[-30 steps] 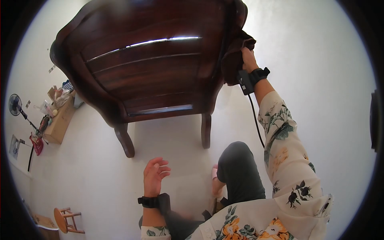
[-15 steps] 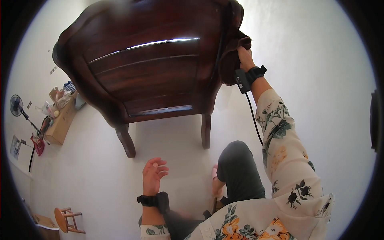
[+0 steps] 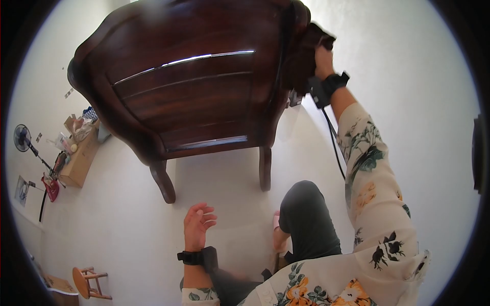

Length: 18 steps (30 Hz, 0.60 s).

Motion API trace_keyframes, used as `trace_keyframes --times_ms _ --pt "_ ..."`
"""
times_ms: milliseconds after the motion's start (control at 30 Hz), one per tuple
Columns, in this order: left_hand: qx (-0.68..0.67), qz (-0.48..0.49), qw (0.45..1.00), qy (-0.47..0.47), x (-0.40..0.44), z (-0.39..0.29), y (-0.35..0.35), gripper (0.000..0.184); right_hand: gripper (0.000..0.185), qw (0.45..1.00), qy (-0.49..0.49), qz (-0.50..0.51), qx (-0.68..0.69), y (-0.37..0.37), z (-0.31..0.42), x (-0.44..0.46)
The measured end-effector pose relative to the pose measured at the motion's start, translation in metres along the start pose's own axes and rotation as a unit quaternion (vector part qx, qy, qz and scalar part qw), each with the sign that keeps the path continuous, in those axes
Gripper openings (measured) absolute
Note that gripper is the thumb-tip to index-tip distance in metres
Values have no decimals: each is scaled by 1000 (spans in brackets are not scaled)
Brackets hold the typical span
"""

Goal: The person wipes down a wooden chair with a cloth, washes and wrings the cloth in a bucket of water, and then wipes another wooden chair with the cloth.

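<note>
A dark, glossy wooden chair (image 3: 189, 97) fills the upper middle of the head view, its panelled back toward me and two legs on the floor. My right hand (image 3: 323, 62) is closed on a dark brown cloth (image 3: 305, 58) at the chair's right side edge; part of the fingers is hidden by the cloth. Low in the view, my left hand (image 3: 199, 224) hangs in the air below the chair, holding nothing, with its fingers loosely curled and apart. Both wrists carry black straps, and a black cable runs down from the right one.
A small wooden stool (image 3: 91, 283) stands at the lower left. Farther back on the left are a cardboard box (image 3: 80, 160) with items on top, a standing fan (image 3: 23, 137) and a red bag (image 3: 51, 187). My bent knee (image 3: 309, 217) is in front of the chair.
My right hand has moved up and slightly right along the chair's side, carrying the cloth with it. My left hand has hardly moved.
</note>
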<state>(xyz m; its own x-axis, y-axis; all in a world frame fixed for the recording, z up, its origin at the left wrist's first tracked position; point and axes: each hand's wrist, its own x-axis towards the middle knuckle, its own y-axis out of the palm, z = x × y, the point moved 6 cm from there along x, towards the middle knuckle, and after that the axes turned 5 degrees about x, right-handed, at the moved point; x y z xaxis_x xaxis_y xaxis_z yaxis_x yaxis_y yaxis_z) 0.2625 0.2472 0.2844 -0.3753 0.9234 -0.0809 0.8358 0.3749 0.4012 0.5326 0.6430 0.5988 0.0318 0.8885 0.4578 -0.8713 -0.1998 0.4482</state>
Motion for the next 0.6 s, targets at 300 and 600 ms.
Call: trace_keyframes --times_ms 300,600 --pt "2 26 1000 -12 -4 -16 22 32 38 936 -148 60 -314 53 81 64" --pt "18 34 999 -32 0 -20 33 33 40 948 -251 75 -179 44 59 50"
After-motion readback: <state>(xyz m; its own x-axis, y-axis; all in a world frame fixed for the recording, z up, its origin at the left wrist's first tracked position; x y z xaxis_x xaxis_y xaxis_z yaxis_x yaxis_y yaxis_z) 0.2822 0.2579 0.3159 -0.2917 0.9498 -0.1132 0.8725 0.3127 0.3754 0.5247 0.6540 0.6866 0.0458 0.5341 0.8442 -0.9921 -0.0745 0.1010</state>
